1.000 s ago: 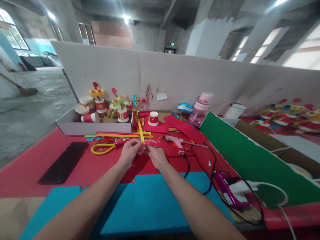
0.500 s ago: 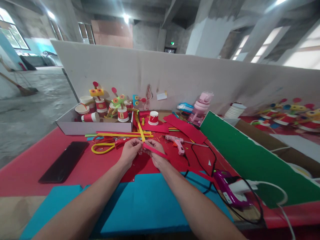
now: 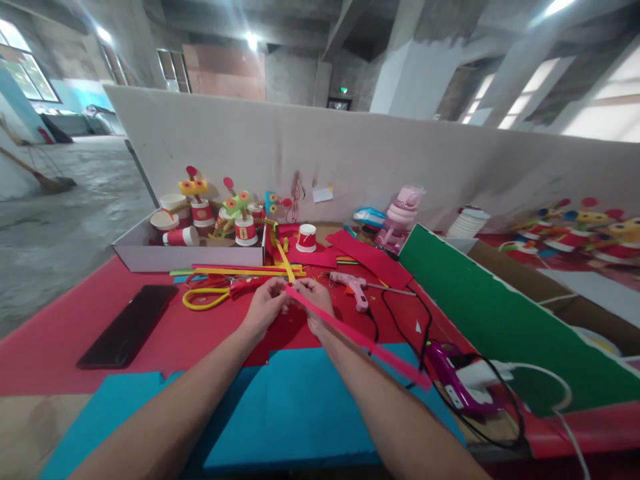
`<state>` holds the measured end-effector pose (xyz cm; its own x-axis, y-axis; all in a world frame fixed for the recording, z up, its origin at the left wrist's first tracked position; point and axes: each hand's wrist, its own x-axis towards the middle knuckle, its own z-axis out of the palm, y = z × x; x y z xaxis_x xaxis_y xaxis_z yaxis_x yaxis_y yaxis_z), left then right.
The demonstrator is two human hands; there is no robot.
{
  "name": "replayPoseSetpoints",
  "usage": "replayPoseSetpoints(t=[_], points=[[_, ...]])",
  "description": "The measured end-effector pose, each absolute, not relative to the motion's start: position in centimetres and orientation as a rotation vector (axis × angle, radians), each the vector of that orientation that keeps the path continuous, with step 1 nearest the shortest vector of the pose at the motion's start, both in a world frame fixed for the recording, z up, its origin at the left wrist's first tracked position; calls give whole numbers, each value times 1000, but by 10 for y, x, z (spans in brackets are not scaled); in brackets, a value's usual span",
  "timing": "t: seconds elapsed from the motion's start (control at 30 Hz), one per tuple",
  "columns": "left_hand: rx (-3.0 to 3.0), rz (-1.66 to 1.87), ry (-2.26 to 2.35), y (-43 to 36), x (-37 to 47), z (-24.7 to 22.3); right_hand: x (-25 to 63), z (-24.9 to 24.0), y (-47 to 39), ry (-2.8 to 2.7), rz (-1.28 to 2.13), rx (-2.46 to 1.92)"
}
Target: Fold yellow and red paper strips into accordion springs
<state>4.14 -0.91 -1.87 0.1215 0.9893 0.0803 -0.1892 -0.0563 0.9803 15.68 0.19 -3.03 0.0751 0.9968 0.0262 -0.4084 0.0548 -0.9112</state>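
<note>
Fingers of my left hand (image 3: 269, 307) and my right hand (image 3: 316, 302) are pinched close together over the red table. Between them a pink paper strip (image 3: 350, 331) and a yellow strip (image 3: 285, 260) meet at an angle. The pink strip runs down to the right across my right wrist, its far end blurred. The yellow one points away toward the back. Exactly how the strips join is hidden by my fingertips. Yellow-handled scissors (image 3: 206, 298) lie left of my hands, and a pink glue gun (image 3: 354, 287) lies to the right.
Behind stand a paper cup (image 3: 306, 238) and a box (image 3: 190, 258) of cup figures. A phone (image 3: 127, 327) lies left. Blue sheets (image 3: 280, 413) cover the front edge. At right are a purple power strip (image 3: 463, 383), cables and a green board (image 3: 510, 320).
The pink strip's loose end has swung out and now shows as a long straight band toward the lower right. Both hands stay nearly in place, still pinched together.
</note>
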Motion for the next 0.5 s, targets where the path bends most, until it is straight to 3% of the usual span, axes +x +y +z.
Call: replayPoseSetpoints(t=[0.5], points=[[1145, 1307, 998, -10, 37, -17, 161, -25, 1, -943, 1334, -916]])
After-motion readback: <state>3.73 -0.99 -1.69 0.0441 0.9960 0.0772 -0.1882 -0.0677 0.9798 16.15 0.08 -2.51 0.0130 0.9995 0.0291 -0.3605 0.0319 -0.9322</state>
